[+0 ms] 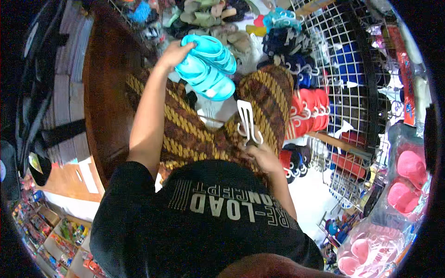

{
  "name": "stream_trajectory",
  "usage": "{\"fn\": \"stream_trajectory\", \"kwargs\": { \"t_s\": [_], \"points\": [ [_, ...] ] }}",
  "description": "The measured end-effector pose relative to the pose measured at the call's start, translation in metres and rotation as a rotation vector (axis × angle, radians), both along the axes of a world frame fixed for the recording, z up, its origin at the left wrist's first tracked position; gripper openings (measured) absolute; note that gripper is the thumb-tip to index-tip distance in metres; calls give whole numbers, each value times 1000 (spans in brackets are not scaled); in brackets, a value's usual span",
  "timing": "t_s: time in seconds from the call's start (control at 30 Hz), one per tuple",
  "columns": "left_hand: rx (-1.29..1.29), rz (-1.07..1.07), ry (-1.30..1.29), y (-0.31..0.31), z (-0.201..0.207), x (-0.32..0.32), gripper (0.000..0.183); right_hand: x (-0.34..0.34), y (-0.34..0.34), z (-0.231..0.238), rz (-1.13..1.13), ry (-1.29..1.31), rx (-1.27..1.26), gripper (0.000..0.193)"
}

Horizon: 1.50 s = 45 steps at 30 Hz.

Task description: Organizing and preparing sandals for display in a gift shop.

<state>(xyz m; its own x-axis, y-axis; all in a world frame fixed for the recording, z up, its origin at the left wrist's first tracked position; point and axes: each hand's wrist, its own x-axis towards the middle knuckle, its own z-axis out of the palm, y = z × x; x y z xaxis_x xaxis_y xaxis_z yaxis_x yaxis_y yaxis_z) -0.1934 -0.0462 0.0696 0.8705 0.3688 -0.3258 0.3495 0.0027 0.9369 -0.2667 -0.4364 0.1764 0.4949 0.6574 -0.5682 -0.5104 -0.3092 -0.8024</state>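
To the right of a brown wooden panel (109,92), my left hand (174,54) was closed on the heel end of a pair of turquoise sandals (204,76), raised beyond the patterned cloth (185,132) over my lap. One grasp appeared chosen to bear both together, straps exposed. Next, my right hand (263,157) gripped a white hanger (245,113) near its hooked end, presumably leaving the slotted upper part free; exact finger placement could not be told. Further right, red articles (301,99), apparently footwear, hung in a row beside a wire grid (340,81), probably to save space. Materials: sandals smooth, rounded, apparently moulded foam; hanger thin, seemingly plastic; cloth brown with yellow diagonal bands; pink footwear (410,167), far right, rounded, in clear wrap (404,135).
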Motion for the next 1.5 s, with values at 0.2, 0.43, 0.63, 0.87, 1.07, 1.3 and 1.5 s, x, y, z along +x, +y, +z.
{"fn": "stream_trajectory", "kwargs": {
  "t_s": [0.2,0.43,0.63,0.87,1.07,1.3,1.5],
  "points": [
    [404,-528,-113,-25,44,-32,48,0,2,-3,87,-774,-114,58],
    [354,-494,75,-32,61,-62,53,19,-2,17,-256,-424,-80,48],
    [434,-589,26,-54,43,-73,56,5,26,-25,-360,-392,167,51],
    [305,-624,-156,-64,39,-80,50,-12,86,-42,-279,-485,264,36],
    [318,-534,-172,-70,42,-80,52,-20,87,-64,-185,-943,68,17],
    [183,-488,-73,-66,37,-84,56,-20,83,-60,-48,-1067,55,28],
    [255,-439,-44,-60,38,-95,50,-19,79,-66,8,-1077,66,27]
  ]
}}
